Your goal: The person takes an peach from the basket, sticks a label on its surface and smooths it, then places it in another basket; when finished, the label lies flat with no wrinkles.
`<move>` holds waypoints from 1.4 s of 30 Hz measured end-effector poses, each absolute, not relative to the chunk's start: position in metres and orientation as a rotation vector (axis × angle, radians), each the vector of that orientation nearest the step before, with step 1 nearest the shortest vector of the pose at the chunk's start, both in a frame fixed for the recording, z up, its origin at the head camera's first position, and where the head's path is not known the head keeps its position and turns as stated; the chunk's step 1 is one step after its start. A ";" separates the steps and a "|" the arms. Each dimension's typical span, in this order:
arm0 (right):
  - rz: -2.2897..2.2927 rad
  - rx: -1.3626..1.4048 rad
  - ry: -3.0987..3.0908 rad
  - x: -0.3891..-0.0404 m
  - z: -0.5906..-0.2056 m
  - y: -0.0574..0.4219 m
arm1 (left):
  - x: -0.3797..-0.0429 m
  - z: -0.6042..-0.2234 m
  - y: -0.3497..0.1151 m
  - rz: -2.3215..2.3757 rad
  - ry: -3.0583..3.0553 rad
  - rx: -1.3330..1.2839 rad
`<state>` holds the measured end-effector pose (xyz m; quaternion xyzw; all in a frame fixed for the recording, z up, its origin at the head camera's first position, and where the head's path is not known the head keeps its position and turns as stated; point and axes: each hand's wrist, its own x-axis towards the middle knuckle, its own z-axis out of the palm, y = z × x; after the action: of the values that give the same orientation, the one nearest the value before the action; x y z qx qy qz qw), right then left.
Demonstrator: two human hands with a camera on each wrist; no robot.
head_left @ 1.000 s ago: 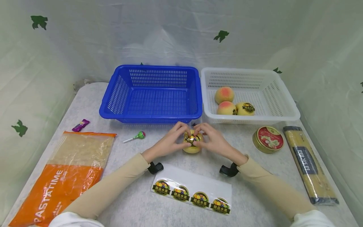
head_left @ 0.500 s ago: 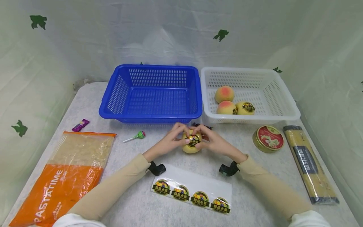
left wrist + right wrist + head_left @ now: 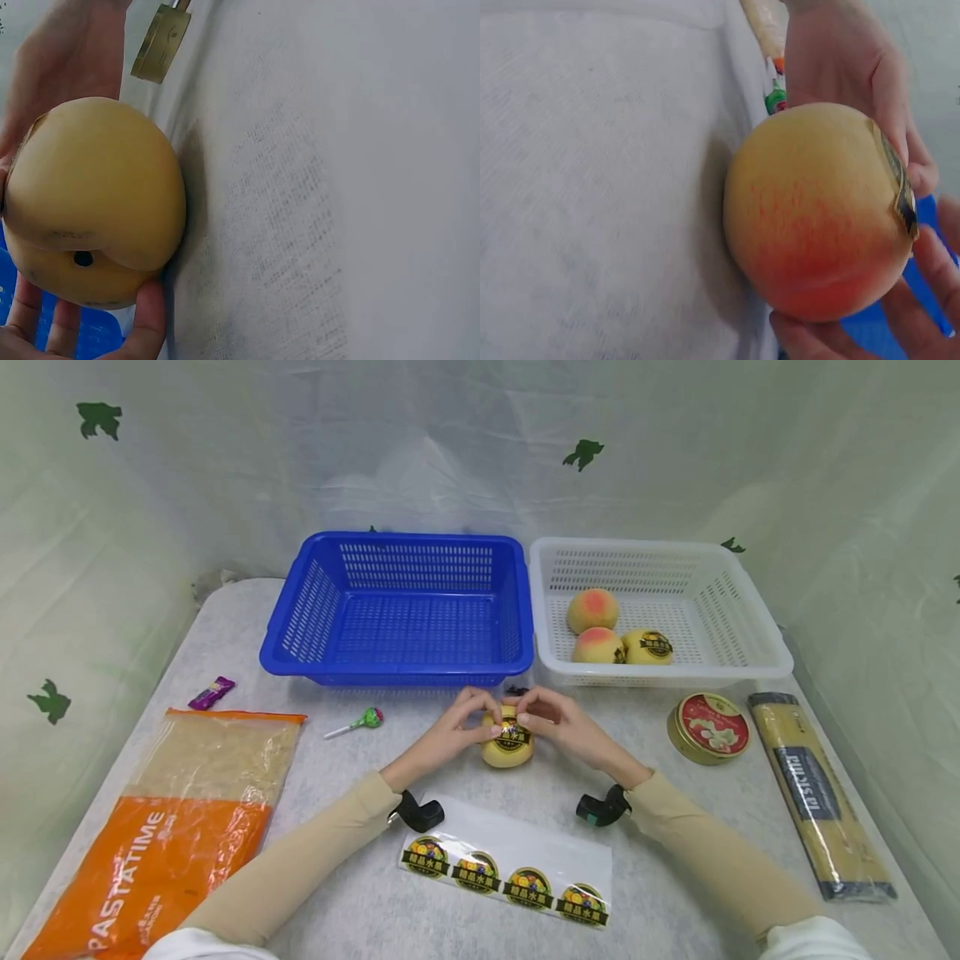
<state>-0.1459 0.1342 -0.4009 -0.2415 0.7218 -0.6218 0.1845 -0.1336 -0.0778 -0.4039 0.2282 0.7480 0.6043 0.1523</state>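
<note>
A yellow and pink peach sits on the table between both hands, a round black-and-gold fruit sticker on its near face. My left hand holds the peach from the left, thumb by the sticker. From the other side my right hand grips it, thumb and forefinger close to the sticker's upper right edge. In the right wrist view one end of the sticker stands slightly off the peach. The left wrist view shows a small dark hole in the peach's underside.
A sticker sheet lies in front. Behind stand a blue basket and a white basket holding peaches. Around are a lollipop, purple candy, pasta bag, round tin and spaghetti pack.
My right thumb has shifted from the peach's near face up toward the sticker's upper right edge. The sticker shows more fully. The peach stays almost in place.
</note>
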 end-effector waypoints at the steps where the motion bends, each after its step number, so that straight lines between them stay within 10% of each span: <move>1: -1.746 -0.673 2.057 -0.145 -0.398 0.132 | -0.133 -0.403 -0.078 1.737 2.146 0.654; 42: -1.664 -0.879 1.866 -0.154 -0.411 0.140 | -0.130 -0.402 -0.080 1.692 2.227 0.699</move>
<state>-0.1541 0.1399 -0.4110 -0.3217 0.6830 -0.6089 0.2433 -0.1296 -0.0802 -0.4023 0.2405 0.7659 0.5821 0.1291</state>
